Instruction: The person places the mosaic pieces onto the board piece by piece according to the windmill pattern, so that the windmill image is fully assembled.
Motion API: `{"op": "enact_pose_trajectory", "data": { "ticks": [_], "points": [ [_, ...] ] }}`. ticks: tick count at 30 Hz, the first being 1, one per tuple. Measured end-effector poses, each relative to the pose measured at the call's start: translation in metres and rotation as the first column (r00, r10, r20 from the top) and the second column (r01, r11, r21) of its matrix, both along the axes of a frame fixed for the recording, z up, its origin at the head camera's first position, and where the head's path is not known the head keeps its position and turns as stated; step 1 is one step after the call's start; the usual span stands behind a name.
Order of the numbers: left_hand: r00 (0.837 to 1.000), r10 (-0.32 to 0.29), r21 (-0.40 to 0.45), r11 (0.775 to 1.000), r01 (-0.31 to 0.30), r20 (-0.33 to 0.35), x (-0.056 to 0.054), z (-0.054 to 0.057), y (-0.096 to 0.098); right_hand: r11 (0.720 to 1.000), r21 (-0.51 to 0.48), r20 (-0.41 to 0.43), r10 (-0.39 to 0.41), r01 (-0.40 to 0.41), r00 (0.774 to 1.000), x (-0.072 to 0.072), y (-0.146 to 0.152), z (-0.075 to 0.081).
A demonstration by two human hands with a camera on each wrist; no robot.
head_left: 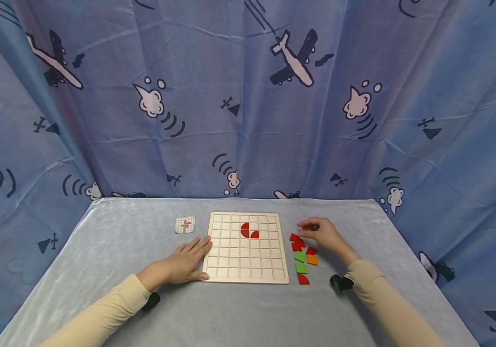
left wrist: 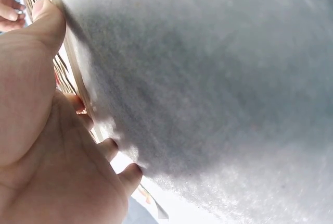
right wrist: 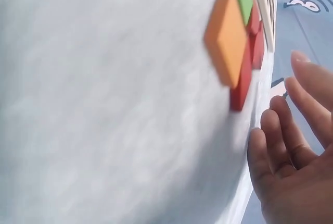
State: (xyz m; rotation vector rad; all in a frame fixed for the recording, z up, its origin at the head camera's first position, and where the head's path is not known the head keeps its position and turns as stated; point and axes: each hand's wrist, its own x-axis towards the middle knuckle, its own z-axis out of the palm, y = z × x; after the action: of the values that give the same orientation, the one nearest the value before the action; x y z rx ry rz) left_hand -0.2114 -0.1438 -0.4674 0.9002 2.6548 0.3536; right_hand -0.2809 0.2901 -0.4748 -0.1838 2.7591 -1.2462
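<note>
A square wooden grid board (head_left: pixel 248 267) lies on the table with several red quarter-circle pieces (head_left: pixel 245 230) set in its upper middle cells. My left hand (head_left: pixel 183 262) rests at the board's left edge, fingers spread and straight. In the left wrist view the thumb and fingertips of the left hand (left wrist: pixel 57 125) touch the board's rim. Just beyond the loose red pieces (head_left: pixel 296 242) hovers my right hand (head_left: pixel 328 237). The right wrist view shows the fingers of this hand (right wrist: pixel 281 151) loosely bent, with nothing visible between them. An orange square (right wrist: pixel 226 39) lies near it.
Green squares (head_left: pixel 301 268), an orange square (head_left: pixel 312 260) and a red quarter-circle (head_left: pixel 303 279) lie right of the board. A small card (head_left: pixel 184 224) with a coloured grid pattern sits to its upper left. A patterned curtain (head_left: pixel 248 120) stands behind the table.
</note>
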Motion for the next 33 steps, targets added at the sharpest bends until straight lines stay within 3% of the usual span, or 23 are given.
{"op": "enact_pose_trajectory", "data": {
  "ticks": [7,18,24,33],
  "points": [
    [1.0,-0.001,0.008,1.0,0.001,0.0,-0.001,-0.002,0.0,0.997,0.064,-0.037,0.035,-0.033,0.999,0.009,0.013,-0.001],
    [1.0,0.0,0.004,1.0,0.0,-0.005,-0.001,-0.002,-0.001,0.988,0.06,-0.073,0.148,-0.143,0.986,0.022,0.015,-0.001],
    [1.0,-0.003,0.001,1.0,0.003,-0.007,-0.001,-0.004,-0.001,0.975,0.08,-0.023,0.21,-0.207,0.977,0.022,0.005,-0.001],
    [1.0,-0.005,0.01,1.0,0.006,-0.008,0.0,-0.002,0.0,0.965,0.109,0.017,0.24,-0.24,0.971,0.017,0.004,-0.001]
  ]
}}
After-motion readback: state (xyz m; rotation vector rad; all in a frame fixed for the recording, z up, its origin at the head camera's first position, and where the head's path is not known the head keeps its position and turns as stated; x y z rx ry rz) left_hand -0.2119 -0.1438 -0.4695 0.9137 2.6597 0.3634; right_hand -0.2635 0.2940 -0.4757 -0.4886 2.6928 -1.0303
